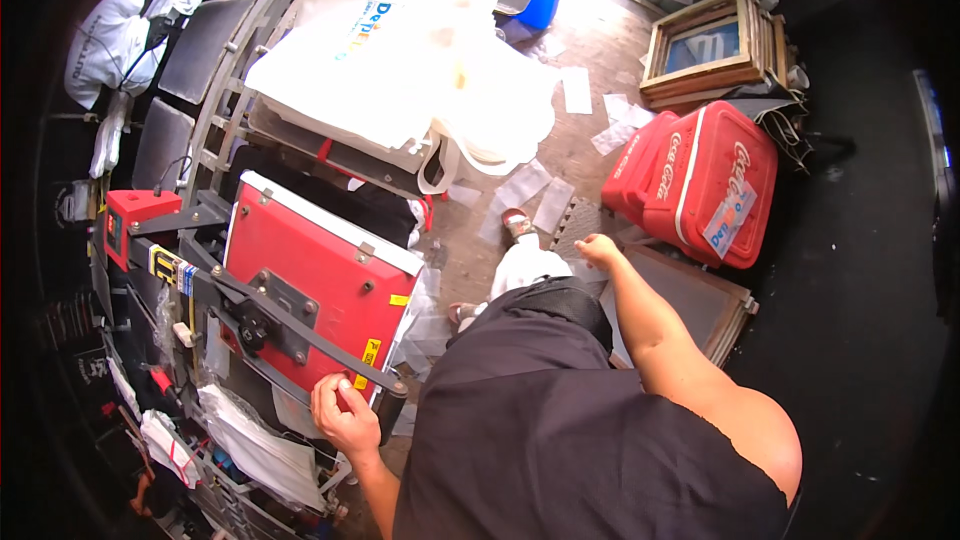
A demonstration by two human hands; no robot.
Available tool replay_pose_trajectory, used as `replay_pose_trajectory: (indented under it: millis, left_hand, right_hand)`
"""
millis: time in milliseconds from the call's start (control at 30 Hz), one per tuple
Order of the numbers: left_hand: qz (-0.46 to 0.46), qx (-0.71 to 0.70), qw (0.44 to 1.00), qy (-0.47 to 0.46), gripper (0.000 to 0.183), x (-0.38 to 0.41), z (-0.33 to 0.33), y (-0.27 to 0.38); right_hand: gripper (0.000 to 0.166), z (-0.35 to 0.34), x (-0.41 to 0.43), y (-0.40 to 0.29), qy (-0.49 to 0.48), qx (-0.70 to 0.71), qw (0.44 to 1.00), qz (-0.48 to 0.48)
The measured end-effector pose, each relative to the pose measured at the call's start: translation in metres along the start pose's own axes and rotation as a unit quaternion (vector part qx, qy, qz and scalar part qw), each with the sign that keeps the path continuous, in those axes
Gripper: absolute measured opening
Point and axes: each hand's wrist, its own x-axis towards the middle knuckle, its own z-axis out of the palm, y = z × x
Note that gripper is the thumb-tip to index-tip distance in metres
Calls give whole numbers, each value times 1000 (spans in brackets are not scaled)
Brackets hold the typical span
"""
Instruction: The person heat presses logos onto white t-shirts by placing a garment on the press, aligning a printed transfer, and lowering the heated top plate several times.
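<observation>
A heat press with a red upper platen (315, 270) stands on the left, its dark metal lever (330, 349) running across the platen. At the platen's near edge, beside the lever's end, is my left hand (343, 414) with its fingers curled; whether it touches the press or grips anything cannot be told. My right hand (598, 250) hangs over the floor at my right side, loosely closed, with nothing visible in it. Beyond the press, white printed tote bags (375, 60) lie piled on a flat board, one strap hanging down.
Red cooler boxes (705, 180) stand to the right, with stacked wooden frames (701, 52) behind them. More frames (675, 300) lie by my right arm. Loose translucent sheets (525, 187) litter the floor. Metal racks (217, 135) line the left. Another person's dark-clothed leg (360, 210) shows beyond the press.
</observation>
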Motion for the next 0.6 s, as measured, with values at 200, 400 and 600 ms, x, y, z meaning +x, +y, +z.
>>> replay_pose_trajectory:
  millis: [200, 400, 600]
  left_hand:
    - [-6, -15, 1000, 11, 12, 2, 0, 0]
    - [-15, -25, 999, 22, 11, 3, 0, 4]
    - [-19, -30, 998, 42, 8, -1, -2, 5]
  right_hand:
    - [41, -18, 26, -14, 83, -29, 993, -83]
    - [48, -42, 17, -56, 55, -16, 996, -74]
    - [50, -27, 23, -66, 43, -109, 985, -128]
